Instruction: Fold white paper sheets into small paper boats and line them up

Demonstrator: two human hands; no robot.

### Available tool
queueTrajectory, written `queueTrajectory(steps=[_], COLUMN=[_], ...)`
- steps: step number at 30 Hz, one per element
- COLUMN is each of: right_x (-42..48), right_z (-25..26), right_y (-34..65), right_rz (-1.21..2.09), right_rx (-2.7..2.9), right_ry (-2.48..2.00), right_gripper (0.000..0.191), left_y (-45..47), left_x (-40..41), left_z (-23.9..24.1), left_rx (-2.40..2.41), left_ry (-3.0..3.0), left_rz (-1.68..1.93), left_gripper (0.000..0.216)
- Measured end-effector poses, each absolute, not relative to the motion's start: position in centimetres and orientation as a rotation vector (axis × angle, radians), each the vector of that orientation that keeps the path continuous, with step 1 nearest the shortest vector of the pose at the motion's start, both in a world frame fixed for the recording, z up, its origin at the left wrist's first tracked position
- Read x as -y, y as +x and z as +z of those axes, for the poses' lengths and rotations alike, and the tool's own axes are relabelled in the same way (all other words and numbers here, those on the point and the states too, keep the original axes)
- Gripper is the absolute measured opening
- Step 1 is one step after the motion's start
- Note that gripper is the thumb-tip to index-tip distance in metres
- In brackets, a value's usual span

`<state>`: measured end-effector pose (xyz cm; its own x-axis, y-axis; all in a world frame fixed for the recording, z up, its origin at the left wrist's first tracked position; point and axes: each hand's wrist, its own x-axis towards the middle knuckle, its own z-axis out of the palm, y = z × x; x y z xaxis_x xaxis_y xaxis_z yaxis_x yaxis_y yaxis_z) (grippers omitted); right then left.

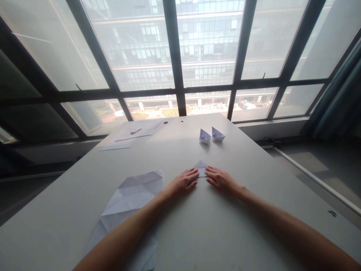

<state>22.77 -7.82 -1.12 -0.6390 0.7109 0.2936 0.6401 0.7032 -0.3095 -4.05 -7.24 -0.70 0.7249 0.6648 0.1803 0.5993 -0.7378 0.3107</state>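
A small folded sheet of white paper (201, 168) lies flat on the table, its pointed tip facing away from me. My left hand (184, 181) rests on its left side, fingers stretched out flat. From the other side, my right hand (221, 180) presses on the right part of the paper, its fingers also extended. Both hands cover the outer corners of the paper. Beyond them stand two folded paper boats, a left one (205, 136) and a right one (218, 134), side by side and apart from my hands.
A large creased sheet of paper (126, 205) lies under and beside my left forearm. Flat white sheets (124, 140) with a small white object (135, 131) on top lie at the far left of the white table (180, 233). Windows rise behind the table's far edge.
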Motion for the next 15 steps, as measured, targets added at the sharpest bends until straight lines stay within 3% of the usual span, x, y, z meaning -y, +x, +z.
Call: queueTrajectory(steps=[15], right_x=[7.78], right_z=[-1.15], right_y=[23.02], right_rz=[0.219], right_rx=[2.448], right_ry=[-1.157], right_gripper=[0.034], left_y=[-4.16], left_x=[7.16], left_z=[-0.96], left_rx=[-1.013], left_ry=[2.71], left_rz=[0.415], left_gripper=[0.049])
